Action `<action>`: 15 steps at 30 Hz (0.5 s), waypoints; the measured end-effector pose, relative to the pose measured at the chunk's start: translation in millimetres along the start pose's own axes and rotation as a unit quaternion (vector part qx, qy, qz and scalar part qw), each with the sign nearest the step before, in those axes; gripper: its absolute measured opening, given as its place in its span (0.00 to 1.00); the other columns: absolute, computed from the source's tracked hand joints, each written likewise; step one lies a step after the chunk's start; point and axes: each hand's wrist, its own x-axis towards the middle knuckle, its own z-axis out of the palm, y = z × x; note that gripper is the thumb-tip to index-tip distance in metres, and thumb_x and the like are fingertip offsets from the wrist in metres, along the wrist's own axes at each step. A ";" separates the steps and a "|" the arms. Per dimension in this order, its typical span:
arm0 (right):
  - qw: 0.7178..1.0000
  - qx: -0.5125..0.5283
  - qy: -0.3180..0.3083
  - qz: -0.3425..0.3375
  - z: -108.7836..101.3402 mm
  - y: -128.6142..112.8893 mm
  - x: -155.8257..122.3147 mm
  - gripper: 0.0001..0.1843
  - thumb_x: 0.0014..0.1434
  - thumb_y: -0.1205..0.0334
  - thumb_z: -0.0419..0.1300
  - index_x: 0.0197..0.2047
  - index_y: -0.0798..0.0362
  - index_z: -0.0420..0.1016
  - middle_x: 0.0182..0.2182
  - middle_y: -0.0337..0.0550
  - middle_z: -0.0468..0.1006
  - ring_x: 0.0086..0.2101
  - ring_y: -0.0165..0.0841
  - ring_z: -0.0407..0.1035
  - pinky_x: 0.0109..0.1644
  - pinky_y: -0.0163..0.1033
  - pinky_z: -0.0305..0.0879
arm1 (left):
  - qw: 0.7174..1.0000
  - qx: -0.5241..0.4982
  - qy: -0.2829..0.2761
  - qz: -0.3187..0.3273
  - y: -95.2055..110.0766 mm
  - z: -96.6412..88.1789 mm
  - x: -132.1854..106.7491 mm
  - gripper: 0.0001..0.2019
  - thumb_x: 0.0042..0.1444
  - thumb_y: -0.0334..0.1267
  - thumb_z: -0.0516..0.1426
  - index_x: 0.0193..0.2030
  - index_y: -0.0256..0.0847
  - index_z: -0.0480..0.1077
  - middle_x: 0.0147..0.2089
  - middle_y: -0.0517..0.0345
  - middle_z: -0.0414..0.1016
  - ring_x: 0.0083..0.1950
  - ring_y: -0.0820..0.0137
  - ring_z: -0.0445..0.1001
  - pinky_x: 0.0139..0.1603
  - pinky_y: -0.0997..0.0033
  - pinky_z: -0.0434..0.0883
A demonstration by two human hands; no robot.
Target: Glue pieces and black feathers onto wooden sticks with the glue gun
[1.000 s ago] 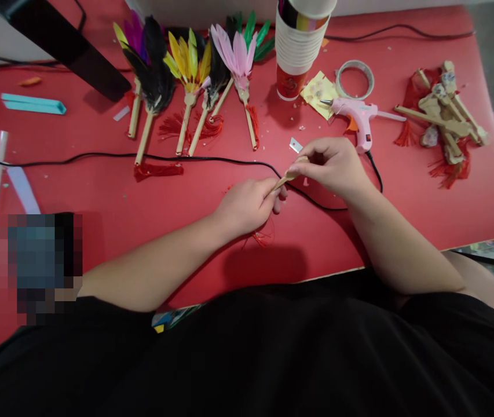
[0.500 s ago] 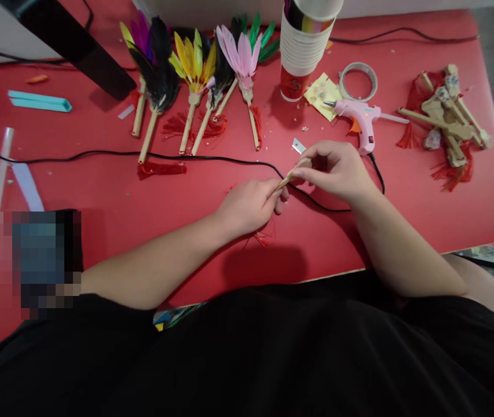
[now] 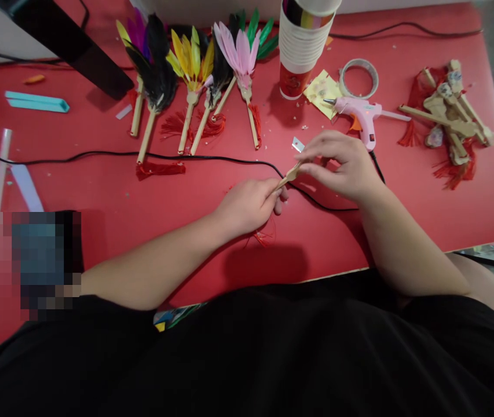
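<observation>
My left hand [image 3: 251, 205] is closed round the stem of a small wooden fan handle [image 3: 291, 174]. Red tassel threads [image 3: 260, 236] hang out below that hand. At the handle's wide upper end, the thumb and fingers of my right hand [image 3: 337, 159] pinch it; its tip is partly hidden by them. A loose metal blade [image 3: 297, 145] lies on the table just beyond my right fingertips. Behind my right hand rests a pink glue gun [image 3: 363, 116], its nozzle pointing left and a glue stick protruding from its back.
Several feather fans, one with pink feathers [image 3: 240, 52], lie at the back. Stacked paper cups [image 3: 301, 52] stand beside a tape roll [image 3: 359, 78] and yellow paper [image 3: 322, 92]. Wooden handles [image 3: 455, 119] are heaped at right. A black cord [image 3: 212, 157] crosses the red table [image 3: 120, 231].
My right hand has shifted slightly right and its fingers have straightened along the handle's wide end, baring more of the wood. My left hand keeps its grip in place.
</observation>
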 end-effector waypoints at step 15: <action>0.999 -0.041 0.010 0.017 -29.9 -0.7 2.3 0.08 0.74 0.45 0.81 0.44 0.36 0.97 0.44 0.46 0.97 0.47 0.54 0.89 0.60 0.65 0.88 | 0.999 -0.012 -0.034 0.008 -3.0 -7.2 3.5 0.16 0.85 0.38 0.54 0.55 0.47 0.85 0.44 0.59 0.97 0.52 0.58 0.95 0.56 0.60 0.80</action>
